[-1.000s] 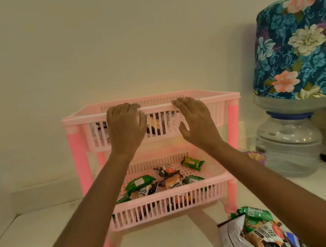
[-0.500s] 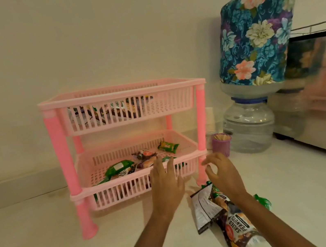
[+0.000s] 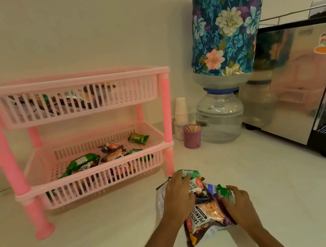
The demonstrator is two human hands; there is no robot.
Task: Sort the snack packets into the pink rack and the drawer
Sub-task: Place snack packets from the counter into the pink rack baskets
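Note:
A pink two-tier rack [image 3: 164, 110] stands on the white counter at the left. Its top tray holds several packets behind the slats, and its lower tray [image 3: 93, 178] holds several small green and dark snack packets. A loose pile of snack packets [image 3: 205, 213] lies on the counter in front of the rack's right leg, a dark salted peanuts packet on top. My left hand [image 3: 178, 198] lies flat on the pile's left side. My right hand [image 3: 239, 203] grips the pile's right edge, fingers curled around the peanuts packet. No drawer is in view.
Right of the rack stand a stack of white paper cups [image 3: 180, 110], a purple cup of toothpicks [image 3: 192, 136] and a water dispenser bottle under a floral cover [image 3: 225, 24]. A steel and black machine [image 3: 311, 85] fills the far right.
Both hands came down from the rack's top tray to the packet pile on the counter. The view swung right and down.

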